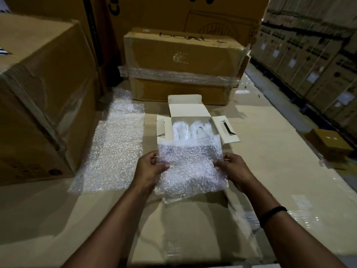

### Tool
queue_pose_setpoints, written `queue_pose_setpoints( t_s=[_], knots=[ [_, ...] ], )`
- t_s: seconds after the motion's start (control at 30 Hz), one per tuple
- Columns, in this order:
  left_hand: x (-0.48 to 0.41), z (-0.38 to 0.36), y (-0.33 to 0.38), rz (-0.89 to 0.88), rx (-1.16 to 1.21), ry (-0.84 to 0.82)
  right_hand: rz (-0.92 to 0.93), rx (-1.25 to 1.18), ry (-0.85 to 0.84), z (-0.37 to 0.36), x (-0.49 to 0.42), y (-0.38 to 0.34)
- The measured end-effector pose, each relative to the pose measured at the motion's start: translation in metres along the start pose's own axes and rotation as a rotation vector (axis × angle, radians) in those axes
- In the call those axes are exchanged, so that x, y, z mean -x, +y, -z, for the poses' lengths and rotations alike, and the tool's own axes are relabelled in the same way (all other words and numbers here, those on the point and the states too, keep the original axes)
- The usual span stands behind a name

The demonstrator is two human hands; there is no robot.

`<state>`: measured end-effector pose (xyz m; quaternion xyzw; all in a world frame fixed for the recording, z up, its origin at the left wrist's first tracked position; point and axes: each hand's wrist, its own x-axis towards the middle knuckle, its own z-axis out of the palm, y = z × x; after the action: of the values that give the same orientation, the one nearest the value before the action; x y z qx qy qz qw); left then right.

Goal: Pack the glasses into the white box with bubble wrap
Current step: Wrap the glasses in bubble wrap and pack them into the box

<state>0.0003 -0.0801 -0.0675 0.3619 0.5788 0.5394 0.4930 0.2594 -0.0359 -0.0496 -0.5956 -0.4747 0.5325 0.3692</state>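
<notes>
Near one box (184,107), two hands (149,169) (234,169) grip one sheet (190,167)

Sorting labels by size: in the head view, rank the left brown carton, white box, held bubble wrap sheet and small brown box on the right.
1. left brown carton
2. held bubble wrap sheet and white box: alike, sheet nearer, so unranked
3. small brown box

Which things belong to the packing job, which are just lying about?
Job: open white cardboard box; bubble-wrapped glasses inside; clear bubble-wrap sheet held by left hand, right hand; spare flat bubble-wrap sheet.
Lying about: taped brown carton; large brown carton, left; small brown box, right.
</notes>
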Motion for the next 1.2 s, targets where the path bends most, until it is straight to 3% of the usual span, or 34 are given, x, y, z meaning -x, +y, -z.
queue_pose_setpoints(
  t_s=[0.1,0.17,0.37,0.53,0.77,0.87,0.93,1.0,1.1,1.2],
  knots=[
    [-0.003,-0.005,0.007,-0.104,-0.064,0.113,0.023,0.087,-0.033,0.009,-0.006,-0.007],
    [-0.008,-0.012,0.022,-0.238,-0.250,0.189,0.108,0.150,-0.004,0.013,-0.014,-0.019],
    [-0.059,-0.036,0.063,-0.476,-0.672,0.369,0.433,0.601,0.284,0.016,-0.059,-0.069],
    [-0.101,-0.054,0.077,-0.505,-0.999,0.401,0.415,0.942,0.260,0.018,-0.104,-0.089],
    [-0.131,-0.057,0.069,-0.359,-1.308,0.322,0.387,1.287,0.146,0.022,-0.135,-0.090],
    [-0.135,-0.052,0.065,-0.355,-1.274,0.346,0.557,1.328,0.110,0.030,-0.131,-0.093],
    [-0.133,-0.047,0.064,-0.481,-1.242,0.354,0.707,1.380,0.006,0.038,-0.127,-0.094],
    [-0.127,-0.043,0.063,-0.571,-1.333,0.226,0.761,1.501,-0.128,0.043,-0.128,-0.092],
    [-0.124,-0.043,0.064,-0.475,-1.596,-0.048,0.682,1.634,-0.241,0.043,-0.136,-0.085],
    [-0.125,-0.048,0.069,-0.412,-1.654,-0.117,0.645,1.684,-0.290,0.039,-0.143,-0.082]
  ],
)
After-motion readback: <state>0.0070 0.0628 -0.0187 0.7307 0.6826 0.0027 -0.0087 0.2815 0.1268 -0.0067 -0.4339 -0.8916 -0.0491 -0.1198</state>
